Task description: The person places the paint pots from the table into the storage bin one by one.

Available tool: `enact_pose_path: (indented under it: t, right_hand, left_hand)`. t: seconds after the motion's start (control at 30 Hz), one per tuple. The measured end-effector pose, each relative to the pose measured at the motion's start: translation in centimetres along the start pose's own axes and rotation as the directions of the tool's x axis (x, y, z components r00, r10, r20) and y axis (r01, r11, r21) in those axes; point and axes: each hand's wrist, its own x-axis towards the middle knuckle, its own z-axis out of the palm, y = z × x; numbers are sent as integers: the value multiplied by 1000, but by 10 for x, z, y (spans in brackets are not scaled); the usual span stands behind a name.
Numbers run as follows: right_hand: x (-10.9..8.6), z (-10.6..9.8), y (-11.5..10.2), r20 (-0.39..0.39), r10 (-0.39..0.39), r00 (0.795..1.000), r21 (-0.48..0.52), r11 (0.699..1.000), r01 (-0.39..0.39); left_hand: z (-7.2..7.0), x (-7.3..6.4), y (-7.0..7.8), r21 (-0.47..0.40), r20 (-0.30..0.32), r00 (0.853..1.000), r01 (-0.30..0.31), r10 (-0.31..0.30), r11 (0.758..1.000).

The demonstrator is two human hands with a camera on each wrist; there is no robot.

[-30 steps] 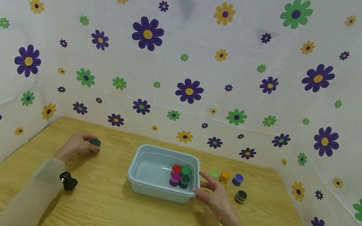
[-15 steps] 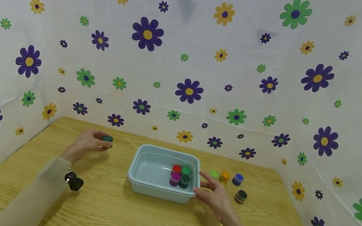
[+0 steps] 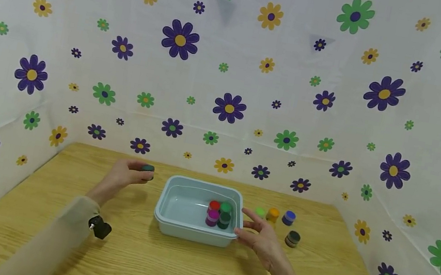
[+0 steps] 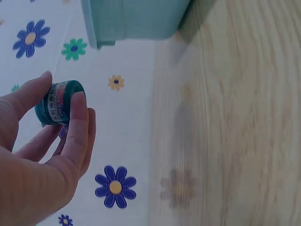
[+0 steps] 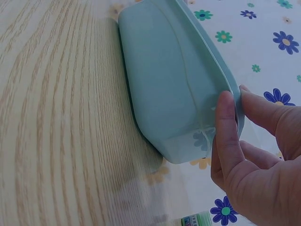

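Observation:
My left hand (image 3: 121, 179) pinches a small teal paint jar (image 4: 60, 102) between thumb and fingers, held above the table to the left of the tub. The jar has a printed label in the left wrist view. With its thumb and fingers, my right hand (image 3: 265, 245) holds the right rim of the light blue plastic tub (image 5: 164, 84). Inside the tub, toward its right end, stand several paint jars: a red one (image 3: 214, 205), a green one (image 3: 226, 207), a magenta one (image 3: 212, 218) and a dark green one (image 3: 224, 220).
Right of the tub on the wooden table (image 3: 161, 269) stand a light green jar (image 3: 260, 212), an orange jar (image 3: 273, 214), a blue jar (image 3: 288, 218) and a black jar (image 3: 292, 238). A flower-patterned cloth (image 3: 195, 79) encloses the back and sides.
My left hand has lifted the teal paint jar and carried it rightward, closer to the tub. The right hand has stayed on the tub's rim.

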Motion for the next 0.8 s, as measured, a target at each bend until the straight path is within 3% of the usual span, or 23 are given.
enact_pose_path:
  t: [0.23,0.37,0.53,0.8]
  right_hand:
    - [0,0,-2,-5,4,1000,15,1000,-4]
    - [-2,-1,-2,-7,19,1000,15,1000,-19]
    - [-2,-2,-3,10,5,1000,11,1000,-5]
    - [1,-1,-7,17,9,1000,12,1000,-9]
  left_hand:
    - [31,-1,6,-66,3,1000,-13,13,998]
    - [45,-3,9,-55,8,1000,-15,16,998]
    - [56,-3,17,-23,30,998,-47,48,999]
    - [68,-2,29,-45,83,992,-89,92,995]
